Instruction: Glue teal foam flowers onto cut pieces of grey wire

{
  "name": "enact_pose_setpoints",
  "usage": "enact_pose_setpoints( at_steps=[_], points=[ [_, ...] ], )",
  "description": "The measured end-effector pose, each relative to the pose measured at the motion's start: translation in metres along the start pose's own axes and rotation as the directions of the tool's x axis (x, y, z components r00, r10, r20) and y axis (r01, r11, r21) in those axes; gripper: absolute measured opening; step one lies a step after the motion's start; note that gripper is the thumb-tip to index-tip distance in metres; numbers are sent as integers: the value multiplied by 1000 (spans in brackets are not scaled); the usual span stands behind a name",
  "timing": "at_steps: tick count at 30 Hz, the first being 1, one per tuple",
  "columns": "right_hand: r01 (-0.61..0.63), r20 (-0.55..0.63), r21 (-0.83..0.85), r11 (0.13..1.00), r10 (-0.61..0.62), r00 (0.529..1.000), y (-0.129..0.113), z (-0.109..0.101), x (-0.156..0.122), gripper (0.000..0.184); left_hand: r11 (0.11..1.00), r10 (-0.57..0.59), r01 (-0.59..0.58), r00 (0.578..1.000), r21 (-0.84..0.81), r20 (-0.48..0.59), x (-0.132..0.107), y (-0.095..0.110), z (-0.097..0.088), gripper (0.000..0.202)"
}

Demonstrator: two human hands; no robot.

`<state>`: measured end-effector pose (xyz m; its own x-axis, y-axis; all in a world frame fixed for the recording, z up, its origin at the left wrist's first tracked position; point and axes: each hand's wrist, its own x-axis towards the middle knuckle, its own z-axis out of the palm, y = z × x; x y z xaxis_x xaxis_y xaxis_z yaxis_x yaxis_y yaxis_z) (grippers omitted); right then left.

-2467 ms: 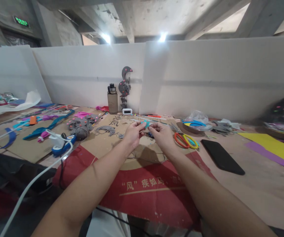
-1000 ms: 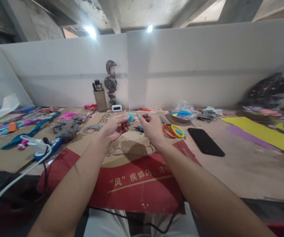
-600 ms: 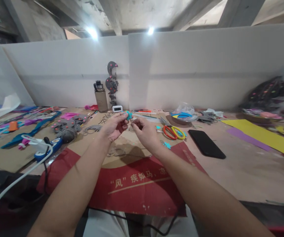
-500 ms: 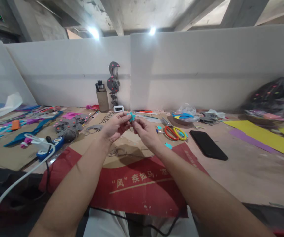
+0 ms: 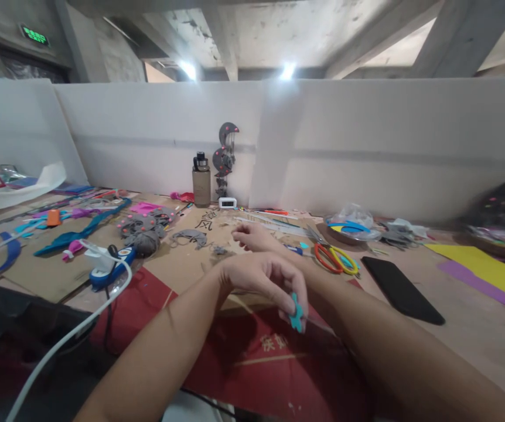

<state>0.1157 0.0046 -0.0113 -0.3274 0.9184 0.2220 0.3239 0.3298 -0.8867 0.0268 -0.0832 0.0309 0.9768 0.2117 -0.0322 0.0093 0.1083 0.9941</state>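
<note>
My left hand [image 5: 270,284] is closed in a pinch on a small teal felt cutout [image 5: 296,313] with a wavy edge, over the red printed part of the board. A thin pale strand seems to run from the cutout toward my right forearm. Farther forward, my right hand [image 5: 256,235] reaches leftward above the brown cardboard [image 5: 182,252], its fingers loosely bent and apart, with nothing visible in them. Close to its fingertips lie small grey scraps [image 5: 219,249] and a grey felt crescent with thread [image 5: 190,237]. My forearms cross in view.
Scissors with red and yellow handles [image 5: 335,259] and a black phone [image 5: 402,290] lie to the right. A blue power strip [image 5: 112,268] with a white cable is at left. A bottle [image 5: 201,181] stands at the back beside a hanging grey moon ornament [image 5: 224,158].
My hands have parted. The left moved right and nearer with the teal cutout; the right let go and now reaches leftward beyond it. The view has shifted left and up.
</note>
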Motion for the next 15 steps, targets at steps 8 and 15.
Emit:
enact_pose_setpoints(
  at_steps=[8, 15],
  points=[
    [55, 88, -294, 954, -30, 996, 3, 76, 60, 20, 993, 53, -30, 978, -115, 203, -3, 1, -5, 31],
    [105, -86, -171, 980, -121, 989, 37, 116, 102, 30, 958, 219, -163, 946, -235, 237, -5, 1, -12, 21]
  ],
)
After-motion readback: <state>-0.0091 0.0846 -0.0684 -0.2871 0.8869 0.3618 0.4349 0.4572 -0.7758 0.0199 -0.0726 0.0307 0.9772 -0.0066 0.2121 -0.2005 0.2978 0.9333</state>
